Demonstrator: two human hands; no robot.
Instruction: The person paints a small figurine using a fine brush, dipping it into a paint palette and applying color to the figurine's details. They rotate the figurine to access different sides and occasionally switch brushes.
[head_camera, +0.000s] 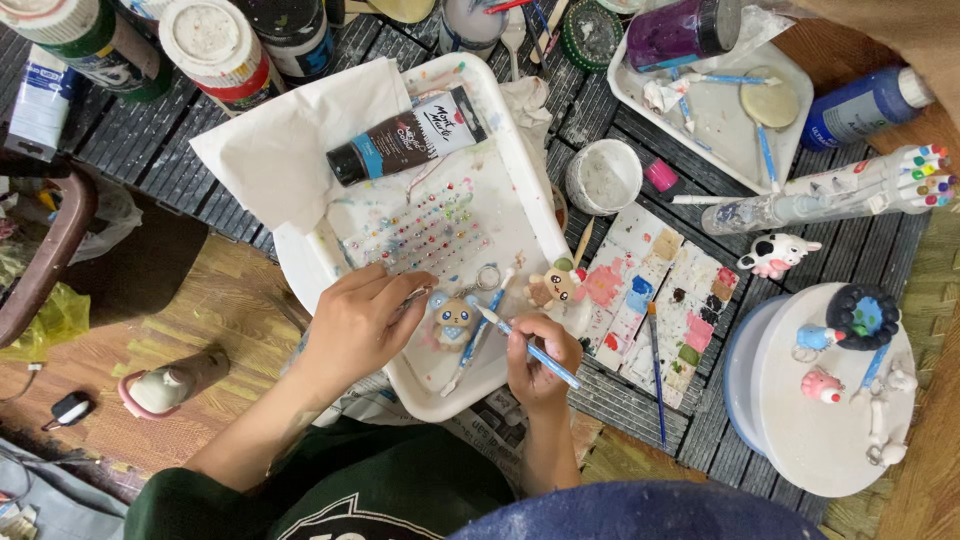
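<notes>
Near the front edge of the white tray (300, 262), the left hand (352, 325) pinches a blue bear figurine (455, 322). Right hand (538, 357), at the tray's front right corner, grips a blue-handled paintbrush (530, 348), tip touching the figurine.

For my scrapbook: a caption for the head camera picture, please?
Left hand steadies small bear figurine in white tray; right hand holds blue brush.

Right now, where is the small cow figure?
In the head view, the cow figure lies at the right on the dark slatted table, between the paint palette and the round white stand.
</notes>
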